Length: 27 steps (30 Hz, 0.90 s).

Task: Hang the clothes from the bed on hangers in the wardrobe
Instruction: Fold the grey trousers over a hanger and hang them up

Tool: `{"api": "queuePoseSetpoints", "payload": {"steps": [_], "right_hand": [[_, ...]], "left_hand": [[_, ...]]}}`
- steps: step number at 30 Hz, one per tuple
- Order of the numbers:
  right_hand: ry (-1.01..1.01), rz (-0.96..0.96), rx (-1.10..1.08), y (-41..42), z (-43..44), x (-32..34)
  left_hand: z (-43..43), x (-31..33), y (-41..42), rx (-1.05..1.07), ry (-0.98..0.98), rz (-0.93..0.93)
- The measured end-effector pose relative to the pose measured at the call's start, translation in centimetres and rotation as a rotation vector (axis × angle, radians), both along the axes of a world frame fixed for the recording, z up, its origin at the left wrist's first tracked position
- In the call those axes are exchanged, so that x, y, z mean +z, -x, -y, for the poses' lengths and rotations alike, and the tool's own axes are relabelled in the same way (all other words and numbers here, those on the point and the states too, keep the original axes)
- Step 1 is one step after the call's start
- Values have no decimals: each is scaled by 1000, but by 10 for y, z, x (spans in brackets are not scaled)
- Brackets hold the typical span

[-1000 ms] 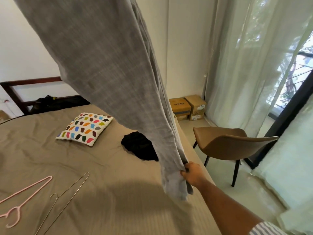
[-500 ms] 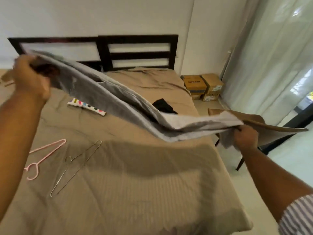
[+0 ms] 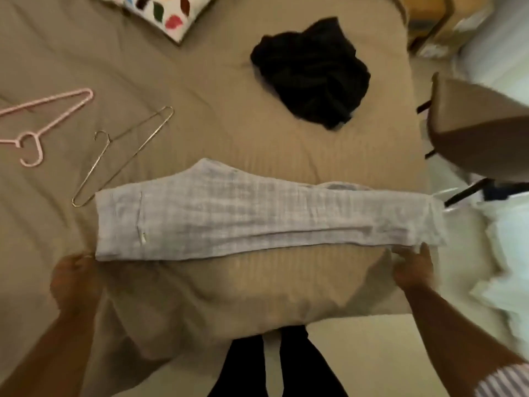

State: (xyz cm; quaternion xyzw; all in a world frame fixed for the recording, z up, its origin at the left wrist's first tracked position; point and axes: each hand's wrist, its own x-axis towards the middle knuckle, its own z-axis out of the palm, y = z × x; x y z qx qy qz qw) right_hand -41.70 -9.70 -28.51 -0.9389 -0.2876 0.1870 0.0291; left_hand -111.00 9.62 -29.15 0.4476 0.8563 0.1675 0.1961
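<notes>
At the far left a pink hanger (image 3: 63, 116) lay on the tan bed (image 3: 217, 121), with a wire hanger (image 3: 123, 157) just beside it, its low tip near the trousers' waistband. The left hand (image 3: 76, 279) was curled around the near waistband corner. The grey trousers (image 3: 257, 219) lay folded flat across the foot of the bed, well short of any wardrobe. A crumpled black garment (image 3: 312, 73) sat beyond them. The right hand (image 3: 412, 270) pinched the hem at the bed's edge, near a brown chair (image 3: 472, 130).
</notes>
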Motion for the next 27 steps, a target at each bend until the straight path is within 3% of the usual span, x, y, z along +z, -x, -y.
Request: {"api": "queuePoseSetpoints", "payload": {"steps": [1, 4, 8, 12, 14, 19, 21, 25, 27], "right_hand": [[-62, 40, 47, 17, -8, -1], [-298, 115, 266, 69, -46, -4], [-512, -39, 517, 143, -128, 1], [-479, -209, 777, 195, -186, -18], [-400, -262, 845, 194, -195, -36], [-300, 81, 951, 92, -171, -72], [-230, 183, 853, 34, -156, -71], [-125, 163, 533, -80, -122, -61], [-94, 88, 483, -119, -112, -53]], "left_hand": [[9, 25, -37, 21, 18, -45], [29, 77, -137, -314, -201, -123], [5, 30, -228, -705, -198, -7], [-21, -8, -319, -1027, -137, -33], [-33, -24, -343, -1064, -49, -87], [-66, -58, -319, -1040, -42, -305], [-73, -60, -311, -1006, -82, -371], [-76, -56, -318, -985, -80, -346], [-74, -52, -323, -963, -70, -338]]}}
